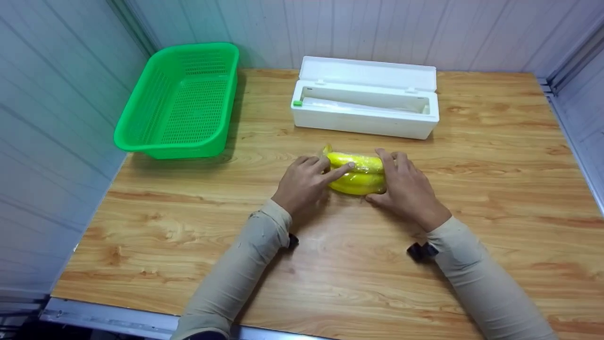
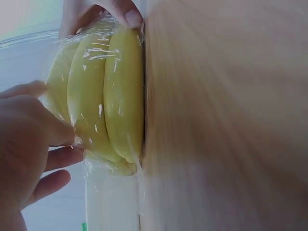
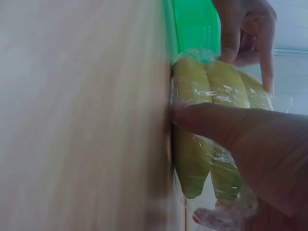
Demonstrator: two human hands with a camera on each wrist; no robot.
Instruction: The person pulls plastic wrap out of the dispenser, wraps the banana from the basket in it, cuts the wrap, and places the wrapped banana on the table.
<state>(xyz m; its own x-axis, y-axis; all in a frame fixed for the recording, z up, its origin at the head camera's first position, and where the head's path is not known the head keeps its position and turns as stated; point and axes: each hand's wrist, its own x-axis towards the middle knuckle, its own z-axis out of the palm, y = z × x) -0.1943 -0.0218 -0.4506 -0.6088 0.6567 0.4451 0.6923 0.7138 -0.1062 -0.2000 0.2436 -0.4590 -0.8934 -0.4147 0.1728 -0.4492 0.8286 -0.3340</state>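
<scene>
Several yellow bananas (image 1: 357,183), wrapped in shiny cling film (image 2: 98,50), lie as one bundle on the wooden table. At the bundle's left end is my left hand (image 1: 304,182); its index finger stretches over the top, while thumb and another finger pinch the cling film (image 3: 199,53) there. My right hand (image 1: 406,191) grips the right end. Its thumb (image 3: 207,118) lies across the near side of the bananas (image 3: 192,159), with the other fingers over the top and far side, partly hidden.
Behind the bundle stands a white cling film dispenser box (image 1: 363,123), lid (image 1: 368,73) raised, a green slider (image 1: 297,103) at its left end. A green plastic basket (image 1: 222,137) sits at the back left. Walls (image 1: 264,33) enclose the wooden table (image 1: 339,283) at the back and sides.
</scene>
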